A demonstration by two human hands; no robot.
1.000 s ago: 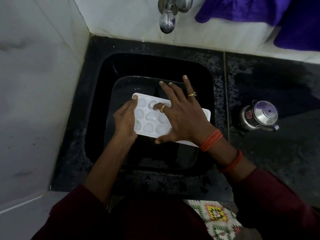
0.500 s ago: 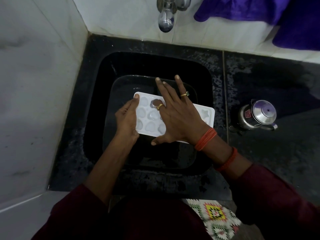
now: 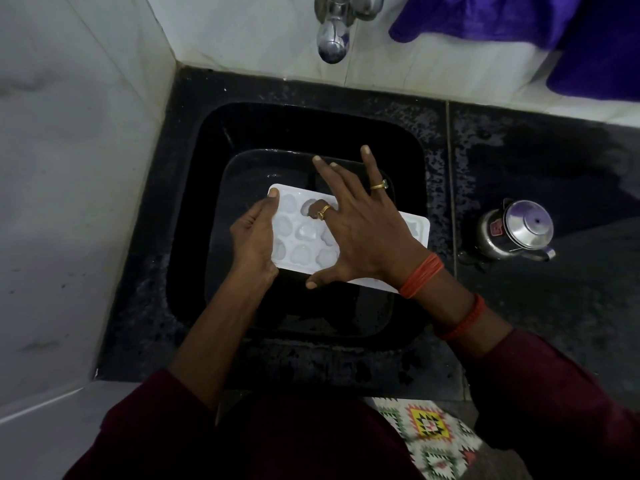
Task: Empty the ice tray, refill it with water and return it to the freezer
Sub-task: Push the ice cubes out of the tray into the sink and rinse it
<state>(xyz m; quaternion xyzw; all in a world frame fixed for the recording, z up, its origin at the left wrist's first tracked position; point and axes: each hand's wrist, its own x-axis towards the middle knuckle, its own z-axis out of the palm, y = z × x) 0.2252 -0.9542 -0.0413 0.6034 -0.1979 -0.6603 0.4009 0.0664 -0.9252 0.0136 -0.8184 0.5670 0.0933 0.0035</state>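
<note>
We hold the white plastic ice tray (image 3: pixel 304 237) over the square black sink (image 3: pixel 311 126). Our left hand (image 3: pixel 254 237) grips its end, and our right hand (image 3: pixel 363 237) lies spread wide on it, forefinger hooked into one cell. We should pry each cube gently, with the tray level above the sink. We count one tray, two hands, one chrome tap (image 3: pixel 332 43) behind the sink and one steel pot (image 3: pixel 516 230) right of it. Perhaps nine cells show.

Left hand (image 3: pixel 254 237) grips ice tray (image 3: pixel 301 252) above sink (image 3: pixel 410 161); right hand (image 3: pixel 363 237) presses it.
</note>
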